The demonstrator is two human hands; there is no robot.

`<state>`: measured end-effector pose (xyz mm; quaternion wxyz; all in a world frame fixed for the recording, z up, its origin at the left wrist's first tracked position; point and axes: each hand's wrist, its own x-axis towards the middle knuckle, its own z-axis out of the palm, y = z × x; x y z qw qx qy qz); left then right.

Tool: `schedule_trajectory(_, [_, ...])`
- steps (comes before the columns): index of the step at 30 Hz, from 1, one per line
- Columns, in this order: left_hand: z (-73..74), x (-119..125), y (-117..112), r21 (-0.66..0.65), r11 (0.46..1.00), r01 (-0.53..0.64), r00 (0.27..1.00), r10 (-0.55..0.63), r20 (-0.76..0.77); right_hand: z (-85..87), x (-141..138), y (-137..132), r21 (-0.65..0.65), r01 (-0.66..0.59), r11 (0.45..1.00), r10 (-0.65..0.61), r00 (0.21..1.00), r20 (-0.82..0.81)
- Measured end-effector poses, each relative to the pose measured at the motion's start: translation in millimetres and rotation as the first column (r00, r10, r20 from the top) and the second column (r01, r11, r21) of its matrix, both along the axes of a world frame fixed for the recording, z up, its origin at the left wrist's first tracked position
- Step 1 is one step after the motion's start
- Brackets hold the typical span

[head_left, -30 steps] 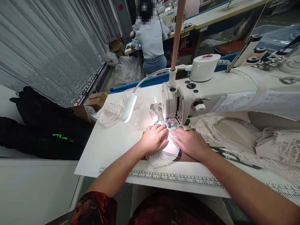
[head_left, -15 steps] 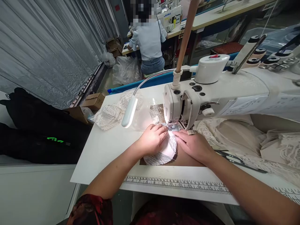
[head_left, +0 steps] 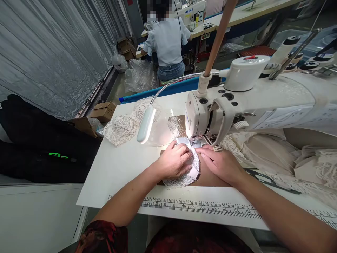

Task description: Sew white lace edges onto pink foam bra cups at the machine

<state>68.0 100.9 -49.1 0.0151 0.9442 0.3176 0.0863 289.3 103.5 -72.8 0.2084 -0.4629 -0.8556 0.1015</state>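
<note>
A small white lace piece (head_left: 184,177) lies on the white sewing table (head_left: 118,168), its far end under the presser foot of the white sewing machine (head_left: 210,112). My left hand (head_left: 173,161) presses on the lace from the left with fingers curled over its edge. My right hand (head_left: 221,163) holds the lace's right edge just in front of the needle, fingers pinched together. A lit gooseneck lamp (head_left: 144,123) shines on the spot.
A heap of lace (head_left: 123,126) lies at the table's far left, more lace and fabric (head_left: 302,161) at the right under the machine arm. A printed ruler (head_left: 200,207) runs along the front edge. Another person (head_left: 168,42) sits at a far machine. Black bags (head_left: 39,140) lie left.
The lace piece has bunched and shifted a little under my hands; my left fingers have curled over it. The view has swung slightly left and nearer.
</note>
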Motion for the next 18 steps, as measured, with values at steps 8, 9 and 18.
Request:
schedule_trajectory(8, [-1.6,-3,4,-0.021,1.0,0.016,1.0,-0.016,0.016,2.0,-5,-2,0.042,-0.113,0.993,0.11,0.992,0.066])
schedule_trajectory(9, [-1.5,-4,4,-0.023,1.0,0.015,1.0,-0.015,0.017,2.5,-5,-2,0.051,-0.117,0.992,0.113,0.991,0.076])
schedule_trajectory(18, [0.3,-10,12,-0.012,1.0,0.018,0.999,-0.017,0.034,5.7,-9,0,0.025,-0.071,0.997,0.069,0.995,0.066])
